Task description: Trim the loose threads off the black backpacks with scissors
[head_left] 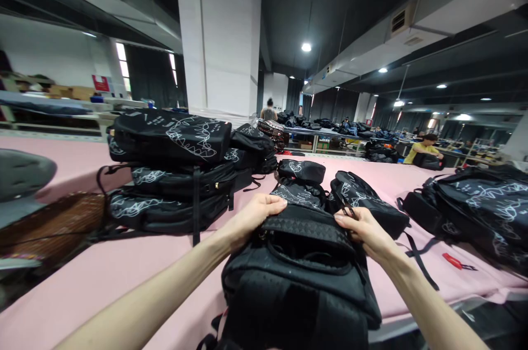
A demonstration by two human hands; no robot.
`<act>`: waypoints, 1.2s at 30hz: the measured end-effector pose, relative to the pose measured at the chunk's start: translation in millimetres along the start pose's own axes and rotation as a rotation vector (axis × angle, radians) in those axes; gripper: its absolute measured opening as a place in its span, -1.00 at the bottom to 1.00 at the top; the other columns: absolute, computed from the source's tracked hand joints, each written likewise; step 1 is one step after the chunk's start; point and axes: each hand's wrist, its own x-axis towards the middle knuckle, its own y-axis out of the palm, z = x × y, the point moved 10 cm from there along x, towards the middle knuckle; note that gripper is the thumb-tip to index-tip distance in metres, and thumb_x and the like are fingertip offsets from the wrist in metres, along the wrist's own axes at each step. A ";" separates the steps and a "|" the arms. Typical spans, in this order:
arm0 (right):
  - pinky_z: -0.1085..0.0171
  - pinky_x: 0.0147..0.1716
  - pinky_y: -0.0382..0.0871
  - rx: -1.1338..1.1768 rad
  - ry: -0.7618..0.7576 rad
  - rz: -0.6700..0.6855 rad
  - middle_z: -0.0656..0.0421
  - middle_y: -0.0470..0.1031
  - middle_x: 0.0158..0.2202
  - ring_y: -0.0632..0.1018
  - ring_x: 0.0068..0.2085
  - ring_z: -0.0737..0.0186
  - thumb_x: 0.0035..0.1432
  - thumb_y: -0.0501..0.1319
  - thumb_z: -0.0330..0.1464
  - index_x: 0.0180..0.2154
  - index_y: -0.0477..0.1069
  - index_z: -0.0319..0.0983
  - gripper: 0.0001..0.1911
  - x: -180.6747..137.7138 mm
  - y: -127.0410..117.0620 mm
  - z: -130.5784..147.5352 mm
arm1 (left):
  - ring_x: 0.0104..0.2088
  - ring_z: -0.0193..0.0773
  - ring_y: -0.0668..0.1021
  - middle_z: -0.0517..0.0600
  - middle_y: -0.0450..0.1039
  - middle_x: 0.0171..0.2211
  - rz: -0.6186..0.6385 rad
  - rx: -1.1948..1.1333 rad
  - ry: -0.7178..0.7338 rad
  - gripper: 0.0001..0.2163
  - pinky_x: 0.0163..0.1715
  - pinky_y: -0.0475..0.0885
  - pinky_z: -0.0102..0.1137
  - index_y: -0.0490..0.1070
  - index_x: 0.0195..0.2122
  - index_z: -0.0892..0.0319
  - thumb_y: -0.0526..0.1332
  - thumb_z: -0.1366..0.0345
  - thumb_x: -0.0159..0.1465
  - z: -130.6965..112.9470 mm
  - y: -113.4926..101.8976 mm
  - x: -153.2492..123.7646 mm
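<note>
A black backpack lies in front of me on the pink table cover, with an opening in its upper part. My left hand pinches the bag's far left edge between thumb and fingers. On the far right edge, my right hand is closed in a pinch, with a thin dark loop sticking up by the fingertips. I cannot make out whether that loop is a cord or a zip pull. Just beyond my hands lie a black bag with white scribble print and a small black pouch.
Printed black backpacks are stacked at the left. More bags lie to the right, near red-handled pliers. A brown woven seat is at the far left. A white pillar rises behind; a person in yellow works further off.
</note>
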 end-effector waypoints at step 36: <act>0.36 -0.55 0.12 -0.262 -0.289 -0.245 0.25 0.27 -0.61 0.24 -0.56 0.37 0.10 0.14 -0.17 -0.55 0.32 -0.25 -0.68 -31.8 39.4 -17.9 | -0.32 -0.30 0.49 -0.06 0.51 -0.33 0.190 0.920 0.460 -0.74 -0.29 0.30 -0.49 0.49 -0.29 0.17 0.10 0.14 0.21 -52.6 44.1 15.3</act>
